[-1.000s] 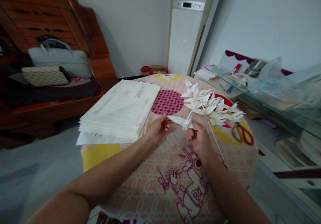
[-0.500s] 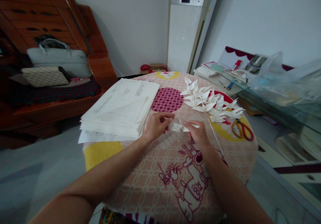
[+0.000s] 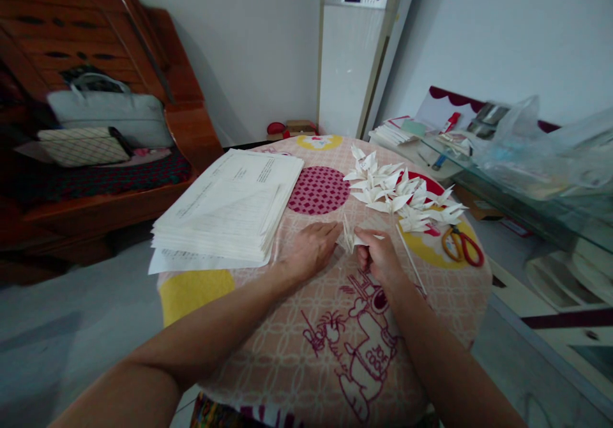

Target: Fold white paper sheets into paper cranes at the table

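Between my hands, over the middle of the table, is a small origami piece (image 3: 347, 235) of white paper with a pointed tip standing up. My left hand (image 3: 312, 249) has its fingers closed at the piece's left side, back of the hand upward. From the right, my right hand (image 3: 379, 254) pinches the piece between thumb and bent fingers. Part of the paper is hidden behind the fingers. Several finished-looking white origami pieces (image 3: 393, 203) with pointed tips lie in a cluster beyond my right hand.
A thick stack of printed paper (image 3: 218, 207) lies at the left of the round table. Scissors (image 3: 462, 247) with orange and red handles are near the right edge. A thin white stick (image 3: 410, 259) lies beside my right forearm. A glass shelf (image 3: 527, 191) stands to the right.
My left hand has moved right, closer to my right hand, and its fingers have turned down over the paper. The origami piece now stands more upright.
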A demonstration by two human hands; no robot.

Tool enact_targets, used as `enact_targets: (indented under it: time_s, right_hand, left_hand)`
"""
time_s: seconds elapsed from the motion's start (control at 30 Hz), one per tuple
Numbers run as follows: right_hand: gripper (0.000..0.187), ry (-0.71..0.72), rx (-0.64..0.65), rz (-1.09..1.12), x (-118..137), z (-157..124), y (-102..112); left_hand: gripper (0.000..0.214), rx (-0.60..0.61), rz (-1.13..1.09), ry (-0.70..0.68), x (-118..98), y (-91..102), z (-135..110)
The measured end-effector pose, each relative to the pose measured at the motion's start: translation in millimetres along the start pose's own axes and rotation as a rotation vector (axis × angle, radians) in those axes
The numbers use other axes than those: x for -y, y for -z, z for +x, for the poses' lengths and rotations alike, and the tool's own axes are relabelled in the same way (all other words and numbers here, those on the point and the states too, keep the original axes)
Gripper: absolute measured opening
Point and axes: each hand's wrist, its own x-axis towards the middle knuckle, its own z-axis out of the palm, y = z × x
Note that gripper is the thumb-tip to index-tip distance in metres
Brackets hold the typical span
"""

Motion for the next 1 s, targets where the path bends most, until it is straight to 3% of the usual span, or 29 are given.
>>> enact_targets:
  time_s: [0.13, 0.23, 0.33, 0.4, 0.5, 0.6, 0.7, 0.83, 1.0]
  right_hand:
    - [0.03, 0.12, -0.107, -0.105, -5, 8, 6]
    - [0.04, 0.419, -0.189, -0.316, -6, 15, 16]
    - [0.033, 0.78, -0.142, -0.606, -5, 15, 24]
    - [0.035, 0.948, -0.082, -0.788, -5, 14, 24]
    - [0.046, 1.004, -0.038, -1.028, -9, 11, 18]
    - [0.04, 0.972, -0.089, -1.184, -12, 10, 12]
    - [0.037, 1.026, -0.164, -1.216, -12, 10, 12]
    - [0.036, 1.148, -0.29, -1.235, -10, 10, 17]
    - [0.034, 1.223, -0.394, -1.23, -10, 11, 11]
  left_hand:
    - [0.035, -0.01, 0.14, -0.036, 5, -6.0, 3]
    - [0.033, -0.017, 0.164, -0.018, 11, -8.0, 2]
    - [0.03, -0.03, 0.171, 0.006, 15, -9.9, 1]
    - [0.031, -0.032, 0.162, 0.017, 16, -11.0, 0]
    - [0.03, -0.002, 0.121, 0.054, 15, -12.0, 0]
    - [0.031, 0.026, 0.033, 0.13, 12, -10.5, 1]
    - [0.033, 0.026, -0.197, 0.248, 9, -5.0, 1]
    - [0.05, -0.025, -0.766, 0.428, 10, 4.9, 3]
    - [0.051, -0.165, -1.443, 0.925, 13, 10.3, 11]
